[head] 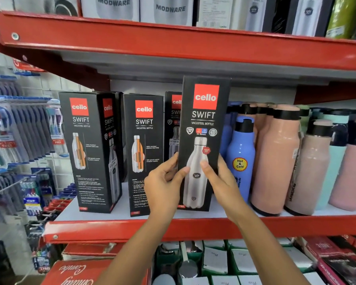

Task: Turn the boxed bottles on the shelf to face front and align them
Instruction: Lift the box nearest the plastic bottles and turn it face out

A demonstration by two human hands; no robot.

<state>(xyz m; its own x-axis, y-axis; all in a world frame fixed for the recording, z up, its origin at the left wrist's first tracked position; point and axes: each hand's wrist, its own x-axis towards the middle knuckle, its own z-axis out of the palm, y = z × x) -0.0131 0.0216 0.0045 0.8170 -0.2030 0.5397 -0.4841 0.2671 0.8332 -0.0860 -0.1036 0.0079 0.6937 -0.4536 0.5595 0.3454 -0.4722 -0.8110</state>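
Black Cello Swift bottle boxes stand on the white shelf (224, 211) with its red front lip. The rightmost box (202, 120) shows its front with the steel bottle picture; my left hand (164, 182) grips its left edge and my right hand (220, 177) its right edge, thumbs on the front. It stands forward of the row. A second box (143, 153) to its left shows a side panel with text. A third box (86, 151) at far left is turned at an angle, corner forward. Another box (173, 120) stands behind, partly hidden.
Blue bottles (240, 159) and pink bottles (275, 161) stand close on the right of the held box. The red upper shelf (173, 42) hangs low over the boxes. Toothbrush packs (19, 130) hang at left. Boxed goods fill the shelf below.
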